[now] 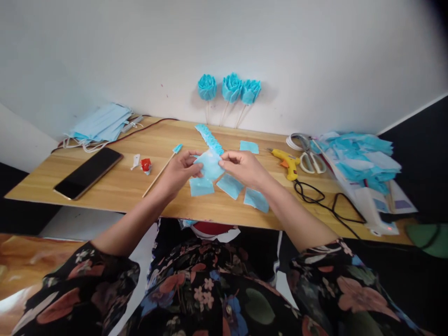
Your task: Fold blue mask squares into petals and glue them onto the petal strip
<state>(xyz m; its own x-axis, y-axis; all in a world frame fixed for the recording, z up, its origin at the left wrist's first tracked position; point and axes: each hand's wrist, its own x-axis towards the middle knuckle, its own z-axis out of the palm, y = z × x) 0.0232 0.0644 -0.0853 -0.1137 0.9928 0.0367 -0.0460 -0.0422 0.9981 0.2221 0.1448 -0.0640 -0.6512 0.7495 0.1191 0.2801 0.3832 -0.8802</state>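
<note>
Between my two hands, over the table, is a light blue fabric piece (209, 164). My left hand (184, 169) pinches its left edge between thumb and fingers. At its right edge, my right hand (241, 167) has thumb and forefinger closed on it. Just beyond lies a ruffled blue strip (209, 138), its near end close to my right fingertips. Flat blue squares lie under and near my hands, among them one square (229, 185) and another square (256, 199). Left of my left hand is a thin stick (159, 176) with a small blue tip.
Three blue fabric flowers (231, 87) on sticks lean against the wall. On the right are a yellow glue gun (287, 162) with its black cord, scissors (312, 162), tape (297, 141) and a blue fabric heap (364, 154). Face masks (101, 122), a phone (88, 173) and a red wrapper (146, 165) lie left.
</note>
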